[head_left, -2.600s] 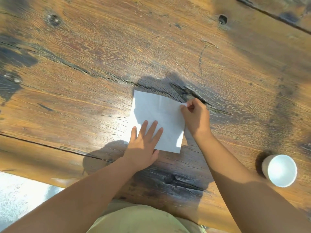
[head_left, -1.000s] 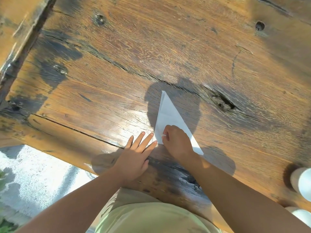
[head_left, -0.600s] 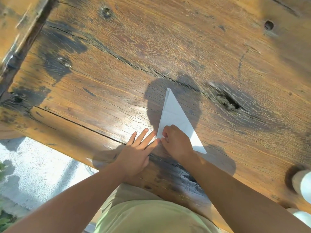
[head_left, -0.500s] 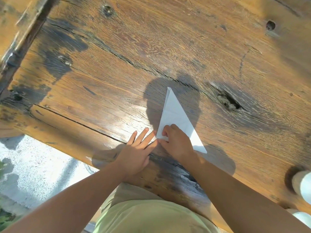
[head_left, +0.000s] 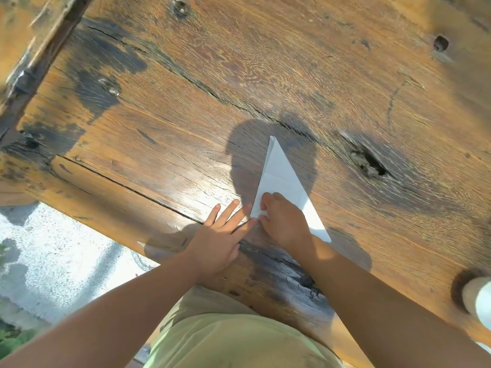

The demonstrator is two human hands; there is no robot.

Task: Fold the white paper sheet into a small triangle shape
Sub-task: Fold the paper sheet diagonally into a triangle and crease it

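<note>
The white paper sheet (head_left: 279, 176) lies folded into a long triangle on the wooden table, its point aimed away from me. My right hand (head_left: 283, 221) covers the triangle's near left corner, fingers curled down onto the paper along the fold. My left hand (head_left: 220, 237) lies flat on the wood just left of that corner, fingers straight, its fingertips touching the paper's edge. The near part of the triangle is hidden under my right hand.
The worn wooden table (head_left: 239, 88) has cracks and a dark knot hole (head_left: 368, 163) right of the paper. A white cup (head_left: 478, 298) stands at the right edge. The table's near edge runs just under my wrists, with pale ground (head_left: 53, 261) below left.
The sheet was a flat square 2.6 s ago and is now a triangle. Over the last second my hands have stayed at its near left corner, barely moving.
</note>
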